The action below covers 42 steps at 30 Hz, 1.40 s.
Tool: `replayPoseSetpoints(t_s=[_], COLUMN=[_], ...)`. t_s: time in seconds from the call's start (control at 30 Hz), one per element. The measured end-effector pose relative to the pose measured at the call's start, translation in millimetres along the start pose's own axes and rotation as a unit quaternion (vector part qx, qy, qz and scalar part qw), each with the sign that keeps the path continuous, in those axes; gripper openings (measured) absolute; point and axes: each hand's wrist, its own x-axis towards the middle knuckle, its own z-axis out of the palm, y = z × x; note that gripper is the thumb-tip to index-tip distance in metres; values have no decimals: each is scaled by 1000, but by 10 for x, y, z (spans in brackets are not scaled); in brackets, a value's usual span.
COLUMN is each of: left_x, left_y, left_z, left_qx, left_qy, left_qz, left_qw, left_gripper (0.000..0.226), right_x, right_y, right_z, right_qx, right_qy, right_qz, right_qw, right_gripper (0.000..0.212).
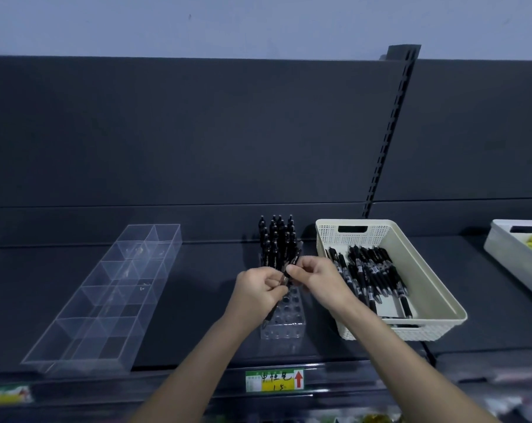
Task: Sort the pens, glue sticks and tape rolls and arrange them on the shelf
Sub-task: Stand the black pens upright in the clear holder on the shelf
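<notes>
Both hands meeting over clear holder (284, 319). Right hand (315, 279) pinching black pen (296, 254), left hand (258, 293) gripping its lower barrel. Axis running 1 to 7 o'clock, with free holes lying at 6 o'clock below the fingers.

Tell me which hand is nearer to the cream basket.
Right. The right hand is just left of the cream basket, its wrist near the basket's left wall. The left hand is farther left, over the clear pen holder. Both grip a black pen.
</notes>
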Motion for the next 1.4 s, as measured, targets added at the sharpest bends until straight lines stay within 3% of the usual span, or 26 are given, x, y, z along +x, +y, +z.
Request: replayPoseSetpoints(t_s=[0.1,0.27,0.4,0.63,1.03,1.2,1.4], left_x=[18,-37,-77,-39,-18,-43,45], left_y=[-44,-296,-396,-434,-460,-367,206], left_z=[-13,-102,-71,-74,-73,-10,497], left_qx=[32,245,280,289,274,262,171], left_qy=[-6,-109,-148,-143,-141,-120,-1], left_qz=[10,76,93,114,107,86,100], left_qw=[999,960,944,940,945,954,980], left_gripper=[22,32,36,34,33,30,25], right_x=[0,115,147,207,116,-65,-250], right_y=[-53,-153,-147,-78,8,-36,218], right_z=[-58,-270,-128,129,187,-214,-1162], right_qx=[-28,-106,-216,-328,-309,-267,-264], right_qy=[7,104,87,50,76,98,138], right_qz=[4,-43,-72,-48,-9,-45,-2], right_qw=[1000,988,970,942,948,958,955], right_gripper=[26,15,19,22,21,33,28])
